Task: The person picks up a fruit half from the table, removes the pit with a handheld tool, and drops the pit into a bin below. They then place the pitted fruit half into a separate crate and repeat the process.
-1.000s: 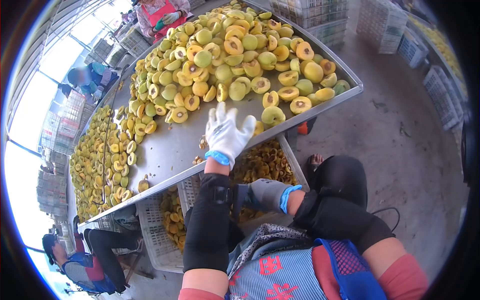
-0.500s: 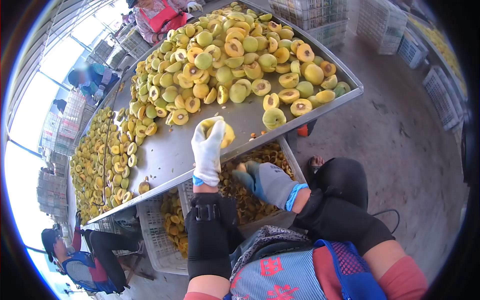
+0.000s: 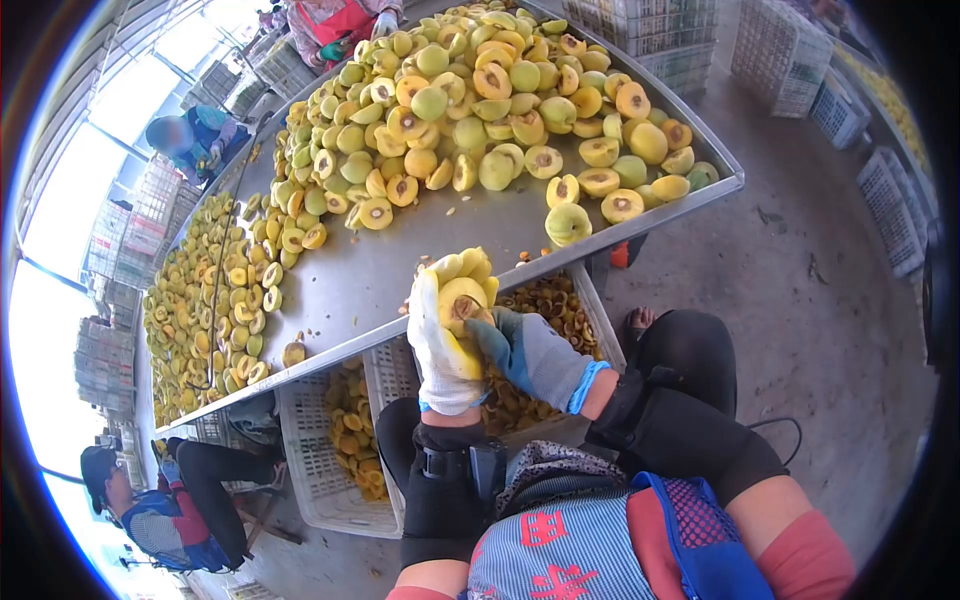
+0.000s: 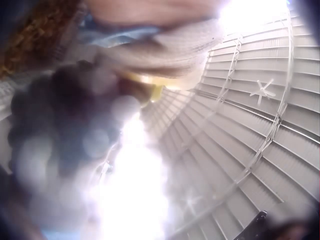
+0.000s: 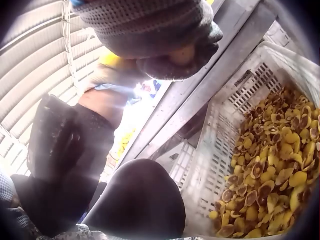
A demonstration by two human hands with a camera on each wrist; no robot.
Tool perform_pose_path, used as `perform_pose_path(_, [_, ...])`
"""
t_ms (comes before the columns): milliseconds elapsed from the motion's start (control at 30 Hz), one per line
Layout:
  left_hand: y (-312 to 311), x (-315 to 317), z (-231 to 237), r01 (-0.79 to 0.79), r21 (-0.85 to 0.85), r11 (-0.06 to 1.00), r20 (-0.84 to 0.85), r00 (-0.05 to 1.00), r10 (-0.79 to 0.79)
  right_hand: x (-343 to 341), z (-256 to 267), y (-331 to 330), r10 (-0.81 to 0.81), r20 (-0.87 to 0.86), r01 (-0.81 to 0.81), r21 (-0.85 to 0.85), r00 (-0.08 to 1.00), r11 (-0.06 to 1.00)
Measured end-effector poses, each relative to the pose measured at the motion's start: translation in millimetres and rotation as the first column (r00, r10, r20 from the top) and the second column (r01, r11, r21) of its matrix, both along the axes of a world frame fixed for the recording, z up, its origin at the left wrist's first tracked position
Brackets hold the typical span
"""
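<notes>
My left hand (image 3: pixel 445 330), in a white glove stained yellow, holds a halved yellow peach (image 3: pixel 460 297) with its cut face up, near the steel table's front edge. My right hand (image 3: pixel 540 355), in a grey and teal glove, has its fingertips at the cut face. In the right wrist view its curled fingers hold a small tan-brown thing (image 5: pixel 183 54), mostly hidden; I cannot tell what it is. The left wrist view is blurred, with part of the white glove (image 4: pixel 165 52) at the top. Beyond the hands, a heap of halved peaches (image 3: pixel 430 110) covers the table (image 3: pixel 345 285).
Below the table edge stands a white crate (image 5: pixel 215 150) of thin yellow-brown fruit pieces (image 5: pixel 280 170). Left of it is another crate (image 3: pixel 310 470) with fruit. Other people work around the table. Stacked crates (image 3: pixel 650 35) stand behind it.
My left hand reached over the table with spread fingers, picked up the peach half and drew it back toward me. My right hand has come up from over the crate to meet it.
</notes>
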State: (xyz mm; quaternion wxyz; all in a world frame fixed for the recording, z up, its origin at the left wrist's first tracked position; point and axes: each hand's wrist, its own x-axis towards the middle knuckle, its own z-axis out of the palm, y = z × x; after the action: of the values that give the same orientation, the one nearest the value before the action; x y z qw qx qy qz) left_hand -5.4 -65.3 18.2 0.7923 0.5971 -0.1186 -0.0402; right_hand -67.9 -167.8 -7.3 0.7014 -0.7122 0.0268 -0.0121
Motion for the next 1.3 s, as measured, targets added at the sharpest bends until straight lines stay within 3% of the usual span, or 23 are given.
perform_pose_path(67, [-1.1, -1.6, 2.3, -0.004, -0.076, 0.997, -0.088, 0.996, -0.002, 1.7, -7.6, 4.2, 0.011, -0.003, -0.011, 0.080, 1.000, 0.997])
perform_pose_path(200, [-3.0, -4.7, 7.4, -0.021, -0.038, 0.999, -0.118, 0.993, 0.016, -0.7, -12.1, 12.7, 0.037, 0.012, -0.039, 0.313, 0.999, 0.949])
perform_pose_path(333, [-3.2, -2.6, 3.6, -0.085, 0.008, 0.996, -0.155, 0.984, 0.085, -0.4, -17.8, 14.1, 0.098, -0.065, -0.081, 0.225, 0.993, 0.971])
perform_pose_path(467, [-0.9, -8.1, 14.5, -0.076, 0.015, 0.997, -0.199, 0.977, 0.077, -2.8, -23.0, 23.7, 0.103, -0.009, -0.094, 0.333, 0.995, 0.938])
perform_pose_path(500, [4.9, -4.7, 16.1, 0.013, 0.052, 0.999, -0.153, 0.988, -0.004, -0.2, -21.4, 26.5, 0.091, 0.031, -0.096, 0.379, 0.995, 0.921])
perform_pose_path(533, [14.0, -0.8, 16.3, 0.098, 0.095, 0.991, -0.112, 0.990, -0.087, -0.5, -20.3, 16.7, 0.305, -0.140, -0.199, 0.499, 0.942, 0.843])
perform_pose_path(567, [19.2, 2.1, 14.5, 0.180, 0.140, 0.974, -0.076, 0.982, -0.171, -2.3, 6.4, -6.4, 0.514, -0.273, -0.257, 0.624, 0.813, 0.738])
perform_pose_path(600, [20.6, 3.0, 10.7, 0.214, 0.066, 0.975, -0.091, 0.974, -0.207, -5.8, 23.3, -18.4, 0.699, -0.356, -0.260, 0.747, 0.620, 0.611])
perform_pose_path(700, [18.9, 7.5, -3.3, 0.318, -0.215, 0.923, -0.079, 0.937, -0.341, -7.8, 4.2, -6.0, 0.818, -0.130, -0.233, 0.923, 0.560, 0.306])
perform_pose_path(733, [15.1, 6.3, -3.9, 0.263, -0.293, 0.919, -0.127, 0.942, -0.310, -5.0, -4.2, -5.4, 0.845, -0.034, -0.245, 0.950, 0.533, 0.193])
perform_pose_path(833, [3.8, -1.9, 5.2, 0.090, -0.468, 0.879, -0.280, 0.929, -0.243, -9.1, 11.4, -6.2, 0.766, -0.152, -0.283, 0.870, 0.624, 0.404])
perform_pose_path(933, [36.4, 27.0, -17.6, -0.028, -0.637, 0.771, -0.345, 0.904, -0.253, -16.0, 22.9, -8.5, 0.681, -0.317, -0.447, 0.563, 0.660, 0.695])
perform_pose_path(967, [58.4, 37.8, -19.3, 0.011, -0.618, 0.786, -0.289, 0.927, -0.240, -17.7, 22.5, -5.8, 0.612, -0.427, -0.405, 0.482, 0.665, 0.777])
perform_pose_path(1000, [66.5, 34.2, 0.6, -0.071, -0.637, 0.767, -0.285, 0.947, -0.149, -17.8, 21.2, -3.9, 0.595, -0.485, -0.397, 0.454, 0.641, 0.798])
perform_pose_path(1033, [95.6, 37.6, 1.2, -0.055, -0.597, 0.800, -0.252, 0.960, -0.122, -18.9, 17.5, -0.8, 0.577, -0.543, -0.390, 0.427, 0.610, 0.815])
perform_pose_path(1067, [118.2, 30.9, 12.1, -0.240, -0.435, 0.868, -0.314, 0.944, 0.103, -18.8, 13.2, 1.2, 0.557, -0.599, -0.387, 0.400, 0.575, 0.831])
perform_pose_path(1100, [133.9, 20.6, 21.2, -0.402, -0.232, 0.886, -0.266, 0.902, 0.340, -16.6, 7.2, 2.4, 0.516, -0.660, -0.387, 0.347, 0.546, 0.854])
perform_pose_path(1133, [165.0, 23.9, 16.2, -0.441, -0.050, 0.896, -0.148, 0.891, 0.430, -15.1, 3.7, 4.0, 0.494, -0.639, -0.440, 0.259, 0.590, 0.860])
perform_pose_path(1167, [185.6, 34.4, 24.7, -0.541, 0.314, 0.780, -0.089, 0.801, 0.591, -15.5, 0.2, 6.1, 0.473, -0.611, -0.481, 0.167, 0.635, 0.861])
perform_pose_path(1200, [237.4, 48.5, -3.6, -0.535, 0.690, 0.487, 0.179, 0.779, 0.601, -17.7, -6.8, 9.1, 0.455, -0.583, -0.515, 0.071, 0.673, 0.854])
perform_pose_path(1233, [238.4, 37.9, 4.5, -0.563, 0.788, 0.249, 0.349, 0.742, 0.573, -17.0, -33.3, 13.7, 0.416, -0.369, -0.494, -0.149, 0.831, 0.856])
perform_pose_path(1267, [236.4, 29.7, 13.1, -0.577, 0.817, -0.007, 0.504, 0.707, 0.496, -17.6, -27.3, 12.1, 0.375, -0.340, -0.479, -0.310, 0.863, 0.821])
perform_pose_path(1300, [234.4, 32.8, 12.2, -0.627, 0.778, 0.046, 0.558, 0.723, 0.407, -16.9, -17.7, 8.3, 0.334, -0.300, -0.442, -0.466, 0.894, 0.767])
